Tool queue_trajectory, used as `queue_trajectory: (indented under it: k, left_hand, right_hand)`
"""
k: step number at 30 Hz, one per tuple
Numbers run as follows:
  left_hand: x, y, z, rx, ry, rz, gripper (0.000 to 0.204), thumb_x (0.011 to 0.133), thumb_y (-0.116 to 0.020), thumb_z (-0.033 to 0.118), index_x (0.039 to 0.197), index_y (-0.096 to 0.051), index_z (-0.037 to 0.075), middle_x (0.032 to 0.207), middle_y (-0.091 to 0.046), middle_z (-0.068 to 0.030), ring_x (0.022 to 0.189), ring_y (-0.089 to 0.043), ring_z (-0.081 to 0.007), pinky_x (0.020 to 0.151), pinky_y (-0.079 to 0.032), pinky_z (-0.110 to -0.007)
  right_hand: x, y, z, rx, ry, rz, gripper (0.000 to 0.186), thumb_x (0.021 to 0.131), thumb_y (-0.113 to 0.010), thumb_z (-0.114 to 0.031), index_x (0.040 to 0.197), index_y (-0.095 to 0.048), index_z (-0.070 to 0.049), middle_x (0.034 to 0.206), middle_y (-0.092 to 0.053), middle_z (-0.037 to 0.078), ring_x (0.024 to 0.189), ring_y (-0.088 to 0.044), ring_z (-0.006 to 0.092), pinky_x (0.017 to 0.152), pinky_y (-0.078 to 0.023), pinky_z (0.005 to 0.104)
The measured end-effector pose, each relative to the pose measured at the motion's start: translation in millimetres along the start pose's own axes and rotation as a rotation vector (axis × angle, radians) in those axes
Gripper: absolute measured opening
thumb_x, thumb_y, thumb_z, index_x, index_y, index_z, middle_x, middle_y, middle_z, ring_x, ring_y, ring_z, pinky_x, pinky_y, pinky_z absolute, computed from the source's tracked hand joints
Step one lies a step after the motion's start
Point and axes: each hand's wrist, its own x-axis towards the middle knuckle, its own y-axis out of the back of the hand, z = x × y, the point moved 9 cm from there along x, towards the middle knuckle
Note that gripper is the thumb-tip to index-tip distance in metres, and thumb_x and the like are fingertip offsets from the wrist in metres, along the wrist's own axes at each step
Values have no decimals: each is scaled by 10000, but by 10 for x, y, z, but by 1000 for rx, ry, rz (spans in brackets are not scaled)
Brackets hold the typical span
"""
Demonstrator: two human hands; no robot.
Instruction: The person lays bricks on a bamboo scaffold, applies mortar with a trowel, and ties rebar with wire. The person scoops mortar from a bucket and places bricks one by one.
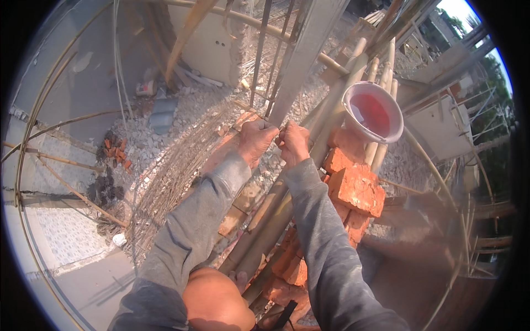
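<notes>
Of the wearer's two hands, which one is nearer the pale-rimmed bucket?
The right hand. It is on the side toward the bucket; the left hand is farther away, beyond the right one.

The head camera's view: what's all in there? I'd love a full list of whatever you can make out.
Bucket: one, pale rim, red inside, upper right
Bricks: many, orange-red, right of centre
Bamboo poles: several, tan, running diagonally near the bricks
Metal post: one, grey, top centre
Thin rods: several, dark, left of the post
Rubble: uncountable, pale grey, ground left of centre
Brick heap: one, reddish, left
Sheet: one, blue-grey, upper left
Left hand: one, bare, centre
Right hand: one, bare, beside it; anything in either grip is unclear
Sleeves: two, grey, lower centre
</notes>
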Motion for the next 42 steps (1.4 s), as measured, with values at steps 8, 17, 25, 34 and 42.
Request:
queue_trajectory:
  k: [8,17,25,34,42]
  left_hand:
    - [-508,-469,215,543,-312,222,305,941,-684,217,1071,-779,-42,861,-769,-221,754,-730,-344,728,-554,-441]
    - [-172,-17,947,969,-282,171,309,909,-745,193,1143,-755,-10,1037,-758,-192,928,-750,-345,824,-587,-459]
    - [-202,198,1451,181,-184,0,140,850,-780,89,830,-767,-49,791,-723,-85,643,-622,-127,581,-481,-305]
    - [-228,79,1994,236,-267,-61,226,886,-806,181,1003,-803,-13,869,-680,-52,740,-602,-115,614,-485,-318]
    - [-266,-139,2031,142,-357,39,149,835,-765,97,826,-772,-52,733,-716,-88,723,-697,-153,681,-573,-329]
  right_hand:
    - [-29,16,-681,-202,37,-134,175,1034,-597,-95,893,-624,4,785,-578,67,619,-542,163,523,-465,346]
    - [82,-260,-1300,-166,100,-276,47,1036,-589,-49,1020,-607,-10,851,-546,39,640,-520,131,503,-407,290]
    - [-161,-593,-2224,-842,606,-285,257,977,-542,-185,822,-632,-1,699,-529,-2,583,-498,116,506,-379,336]
    - [-711,-629,-2619,-1181,942,-385,246,922,-683,-187,979,-758,40,689,-614,104,682,-614,166,651,-498,376]
    - [-637,-484,-2806,-1042,902,-270,269,877,-756,-230,1035,-838,-28,824,-760,101,781,-709,181,724,-550,364]
